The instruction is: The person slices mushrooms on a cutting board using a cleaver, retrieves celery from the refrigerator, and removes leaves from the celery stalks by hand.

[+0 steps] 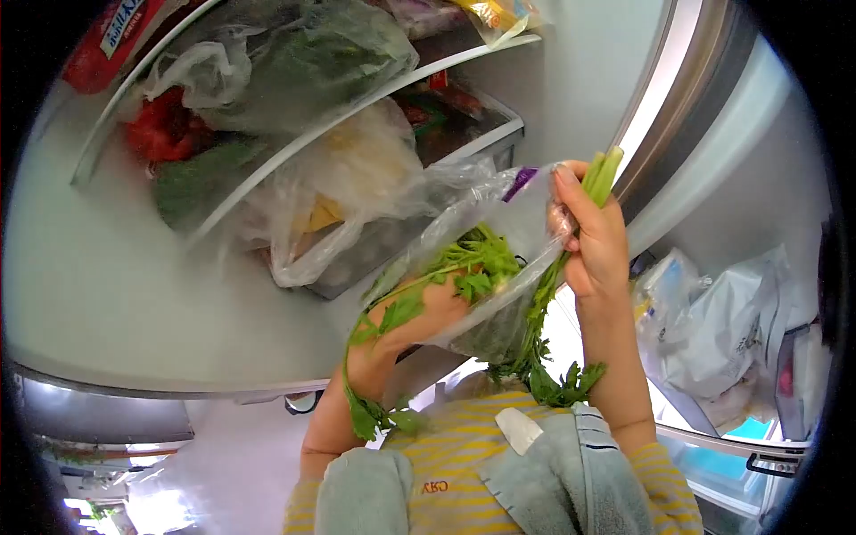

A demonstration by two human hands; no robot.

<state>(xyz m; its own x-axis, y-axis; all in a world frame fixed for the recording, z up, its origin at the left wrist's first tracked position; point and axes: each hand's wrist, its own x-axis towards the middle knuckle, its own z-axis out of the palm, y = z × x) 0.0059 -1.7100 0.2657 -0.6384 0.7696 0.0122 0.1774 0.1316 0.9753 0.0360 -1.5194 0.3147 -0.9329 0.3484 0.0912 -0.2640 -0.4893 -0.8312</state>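
My right hand (596, 234) is closed round pale green celery stalks (603, 176) and pinches the edge of a clear plastic bag (499, 325). Leafy stems hang from this hand past the wrist. My left hand (437, 308) reaches into the mouth of the bag, curled among green celery leaves (477, 259). Its fingertips are mostly hidden by leaves and plastic. One long leafy stem drapes over the left wrist and dangles below the forearm. A purple strip (519, 184) shows on the bag near its upper edge.
I stand at an open refrigerator. A shelf edge (357, 102) crosses above, with bagged dark green produce (321, 67) and a red bag (168, 129). Below it sit a knotted white plastic bag (343, 178) and a drawer (495, 134). Door bins at right hold white bags (727, 330).
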